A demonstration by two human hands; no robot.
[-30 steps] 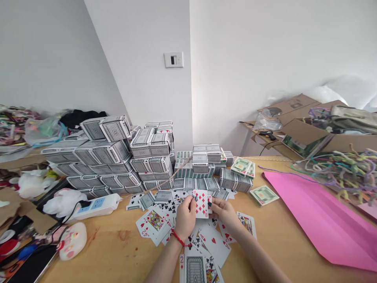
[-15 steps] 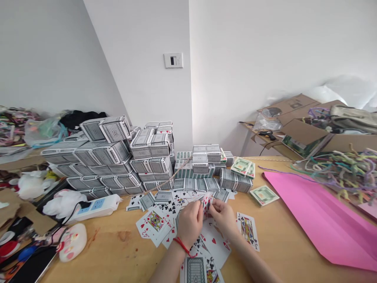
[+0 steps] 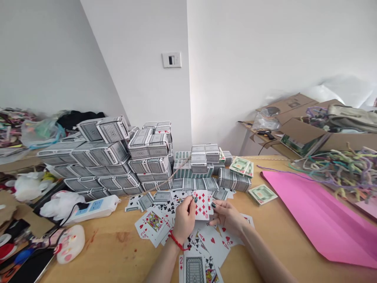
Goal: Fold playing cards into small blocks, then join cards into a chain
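My left hand (image 3: 185, 218), with a red cord on the wrist, is closed on a few playing cards (image 3: 201, 210), the ten of diamonds facing me and a five showing behind it. At the cards' right edge, my right hand (image 3: 225, 214) pinches with thumb and fingertips; part of its grip is hidden. Beneath both hands, loose playing cards (image 3: 212, 240) overlap on the table, most face up. A face-down card (image 3: 194, 270) lies nearest me, beside a two of diamonds (image 3: 181, 267). More cards (image 3: 153, 222) spread to the left.
Stacked card bundles (image 3: 100, 153) rise at back left, with smaller stacks (image 3: 203, 157) behind my hands. Green card boxes (image 3: 262, 194) and pink paper (image 3: 318, 220) are on the right. A power strip (image 3: 97, 208) and a white toy (image 3: 70, 243) sit left. Pipe cleaners (image 3: 347, 169) are far right.
The cards in my hands have tipped up, so the ten of diamonds now faces me. My right fingers have spread a little. A heart card now partly covers the jack on the right.
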